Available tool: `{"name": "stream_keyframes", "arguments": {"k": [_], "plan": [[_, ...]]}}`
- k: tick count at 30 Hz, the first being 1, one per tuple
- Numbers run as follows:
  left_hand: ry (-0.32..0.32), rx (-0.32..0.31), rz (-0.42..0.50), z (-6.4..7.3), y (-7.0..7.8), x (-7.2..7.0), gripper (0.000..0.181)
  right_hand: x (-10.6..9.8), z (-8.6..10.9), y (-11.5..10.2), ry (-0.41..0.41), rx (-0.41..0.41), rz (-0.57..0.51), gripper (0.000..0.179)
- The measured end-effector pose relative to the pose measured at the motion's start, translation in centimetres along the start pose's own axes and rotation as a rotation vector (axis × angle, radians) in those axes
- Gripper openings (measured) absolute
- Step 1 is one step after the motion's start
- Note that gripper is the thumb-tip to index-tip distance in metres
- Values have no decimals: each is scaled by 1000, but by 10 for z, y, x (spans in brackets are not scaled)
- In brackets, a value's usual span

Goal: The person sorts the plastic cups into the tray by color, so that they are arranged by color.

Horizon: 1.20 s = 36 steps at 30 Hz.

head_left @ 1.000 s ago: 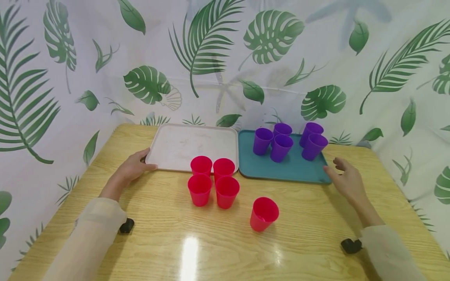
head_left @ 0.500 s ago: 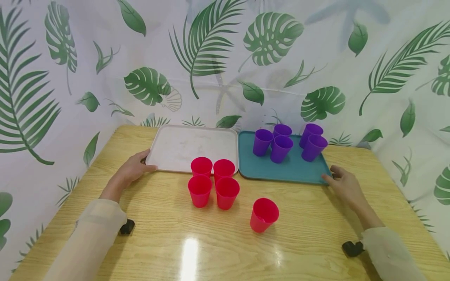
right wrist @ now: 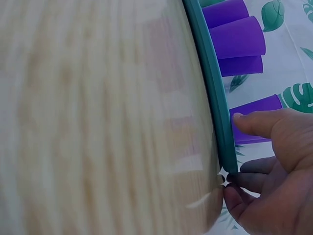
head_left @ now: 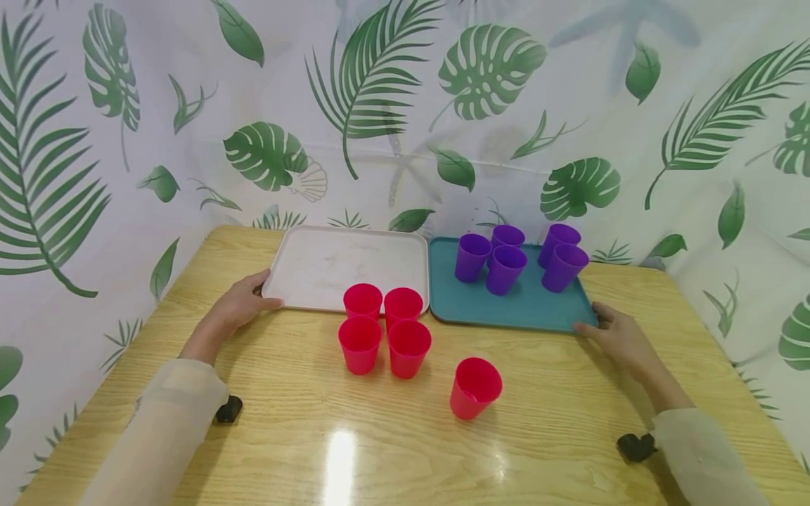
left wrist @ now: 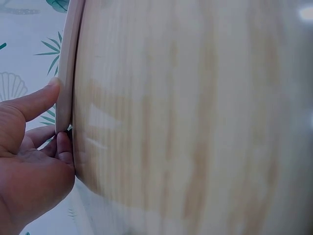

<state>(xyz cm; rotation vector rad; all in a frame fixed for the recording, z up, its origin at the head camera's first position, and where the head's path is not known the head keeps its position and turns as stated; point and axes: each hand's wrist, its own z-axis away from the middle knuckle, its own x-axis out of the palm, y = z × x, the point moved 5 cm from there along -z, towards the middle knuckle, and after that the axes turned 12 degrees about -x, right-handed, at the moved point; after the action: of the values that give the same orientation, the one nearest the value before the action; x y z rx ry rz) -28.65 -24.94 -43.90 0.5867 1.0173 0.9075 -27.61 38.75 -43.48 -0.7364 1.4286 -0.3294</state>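
White tray (head_left: 348,267), near-left corner gripped by left hand (head_left: 240,302), teal tray (head_left: 487,307) alongside, near-right corner gripped by right hand (head_left: 623,340)

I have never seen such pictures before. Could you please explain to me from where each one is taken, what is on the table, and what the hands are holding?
There is no machine here, only a person's two bare hands. The wide picture comes from a camera worn on the head, looking forward and down. The two closer ones come from cameras on the wrists, one for each hand.

On the wooden table two trays lie side by side. Five purple cups stand on the teal tray. Of the five red cups, four are clustered by the near edge of the white tray, and one stands apart, closer to the person.

The left hand grips the white tray's near outer corner; the right hand grips the teal tray's.
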Motion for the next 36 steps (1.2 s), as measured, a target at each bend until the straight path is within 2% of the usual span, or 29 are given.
{"name": "stream_keyframes", "arguments": {"k": [6,11,19,29,33,36], "plan": [[-1,19,0,-1,1,3,83,1,2,3,-13,-9,-17,85],[-12,25,-7,-1,3,3,84,1,3,4,-43,-1,10,84],[-18,43,-27,-5,2,4,84,4,2,5,-38,-47,19,80],[13,34,-91,-2,4,1,82,5,3,6,30,-62,19,84],[29,42,-132,1,6,-2,80,5,3,8,24,-71,23,84],[67,51,-176,4,8,-7,78,5,2,8,-6,-79,34,84]]}}
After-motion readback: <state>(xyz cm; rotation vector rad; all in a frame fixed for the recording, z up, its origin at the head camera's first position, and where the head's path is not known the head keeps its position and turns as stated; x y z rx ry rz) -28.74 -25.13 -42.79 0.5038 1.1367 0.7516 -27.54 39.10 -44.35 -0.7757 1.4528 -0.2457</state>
